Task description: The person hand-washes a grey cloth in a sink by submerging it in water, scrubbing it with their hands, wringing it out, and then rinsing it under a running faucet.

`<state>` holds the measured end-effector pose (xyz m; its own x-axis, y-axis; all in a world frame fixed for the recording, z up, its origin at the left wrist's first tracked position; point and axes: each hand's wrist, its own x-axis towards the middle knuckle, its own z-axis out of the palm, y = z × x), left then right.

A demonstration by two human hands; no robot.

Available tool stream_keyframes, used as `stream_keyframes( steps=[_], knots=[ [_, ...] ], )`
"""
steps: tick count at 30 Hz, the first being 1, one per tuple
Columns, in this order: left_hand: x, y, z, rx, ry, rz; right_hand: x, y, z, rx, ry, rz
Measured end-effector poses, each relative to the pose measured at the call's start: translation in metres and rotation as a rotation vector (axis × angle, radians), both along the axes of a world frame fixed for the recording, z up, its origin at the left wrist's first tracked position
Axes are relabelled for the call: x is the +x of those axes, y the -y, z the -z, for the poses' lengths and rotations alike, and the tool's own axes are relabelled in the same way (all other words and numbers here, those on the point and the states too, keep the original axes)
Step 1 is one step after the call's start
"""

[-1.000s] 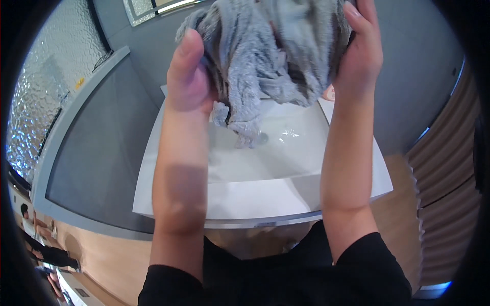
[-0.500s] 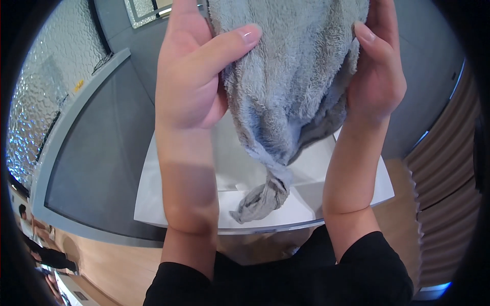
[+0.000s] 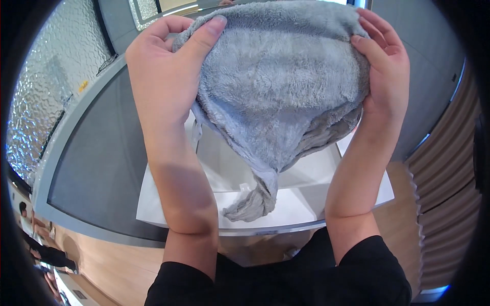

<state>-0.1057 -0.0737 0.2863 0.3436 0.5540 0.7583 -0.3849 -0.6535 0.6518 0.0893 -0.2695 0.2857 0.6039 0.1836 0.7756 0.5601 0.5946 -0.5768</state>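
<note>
One grey towel (image 3: pixel 278 97) is held up high over the white surface (image 3: pixel 301 204), pinched on the left edge by the left hand (image 3: pixel 163 76) and on the right edge by the right hand (image 3: pixel 383 76), both clamped on the fabric. The twisted tail hangs low near the surface, so it could probably get dragged or snagged there. A slack grip could let it be dropped. Count: one towel, two hands, one surface.

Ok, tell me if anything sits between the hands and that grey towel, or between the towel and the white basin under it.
Nothing visible does. The left hand and right hand grip the grey towel directly at its two sides. Its twisted tail hangs freely over the white basin, with only open air in between.
</note>
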Motion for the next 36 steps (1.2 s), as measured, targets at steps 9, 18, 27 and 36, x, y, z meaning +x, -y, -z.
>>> stream_keyframes(
  steps=[9,18,27,36],
  knots=[
    [-0.003,-0.021,-0.001,-0.089,0.294,0.645,-0.002,-0.004,0.001,-0.156,0.167,0.339],
    [0.007,-0.034,0.003,-0.013,0.213,-0.071,0.040,-0.004,0.009,-0.056,-0.216,-0.413],
    [0.014,-0.043,0.013,0.147,0.522,0.999,0.008,-0.025,0.009,0.006,0.531,-0.177],
    [0.021,-0.023,0.009,0.094,0.621,0.421,-0.016,-0.046,0.016,-0.385,0.647,0.807]
  ],
)
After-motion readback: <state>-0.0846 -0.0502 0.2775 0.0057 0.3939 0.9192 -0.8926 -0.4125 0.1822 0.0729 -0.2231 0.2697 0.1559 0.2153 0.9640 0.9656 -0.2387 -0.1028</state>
